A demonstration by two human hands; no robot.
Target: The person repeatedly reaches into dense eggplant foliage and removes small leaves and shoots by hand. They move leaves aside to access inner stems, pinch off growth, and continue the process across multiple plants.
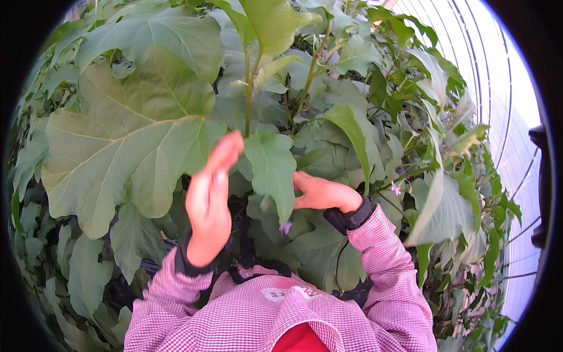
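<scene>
My left hand [210, 207] is raised, slightly blurred, with its fingers stretched upward and nothing visible in it. It stands at the right edge of a broad lobed eggplant leaf [127, 145]. To the right, my right hand [325, 192] reaches in at the edge of a smaller hanging leaf [271, 165]. Its thumb and fingers are a little apart. The fingertips go out of sight behind that leaf, so any hold is hidden. Just below the smaller leaf's tip shows a purple flower [286, 227]. Upright green stems [249, 94] rise beyond both hands.
Dense eggplant foliage surrounds me on both sides. Another purple flower [396, 188] sits to the right, near a large drooping leaf [444, 211]. A thin black cable [338, 264] hangs from my right cuff. Pale greenhouse sheeting [506, 88] with dark curved lines borders the far right.
</scene>
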